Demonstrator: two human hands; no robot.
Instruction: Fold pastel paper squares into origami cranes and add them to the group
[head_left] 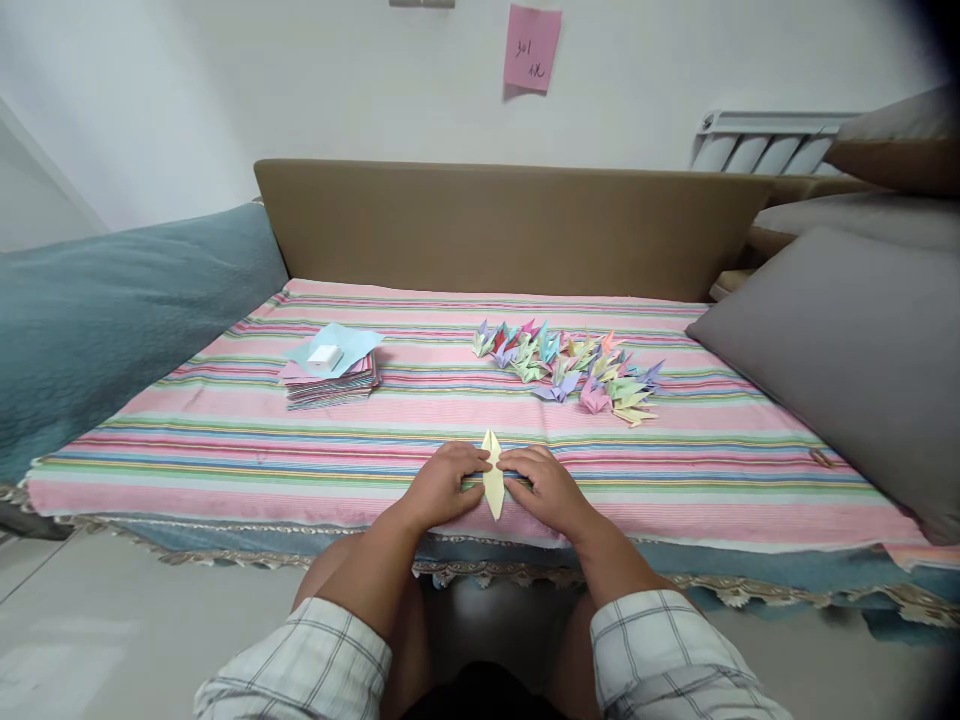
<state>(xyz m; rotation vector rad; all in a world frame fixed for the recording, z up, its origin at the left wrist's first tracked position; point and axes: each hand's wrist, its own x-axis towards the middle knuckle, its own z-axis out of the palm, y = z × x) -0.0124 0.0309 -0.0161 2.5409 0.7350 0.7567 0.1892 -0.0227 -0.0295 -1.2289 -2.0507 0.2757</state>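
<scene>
A pale yellow sheet of origami paper, folded into a long narrow diamond, lies on the striped cloth in front of me. Its upper end shows a split down the middle. My left hand grips its left edge with fingers and thumb. From the other side, my right hand holds the right edge, fingertips near the middle of the paper. Beyond the hands, slightly right, sits a cluster of folded paper cranes in several colours. To the left stands a stack of coloured paper squares with a small white block on top.
The striped pink cloth covers a sofa seat with a brown backrest. A blue-covered armrest bounds the left. Grey cushions lean at the right, near a small brown object. A pink note is on the wall.
</scene>
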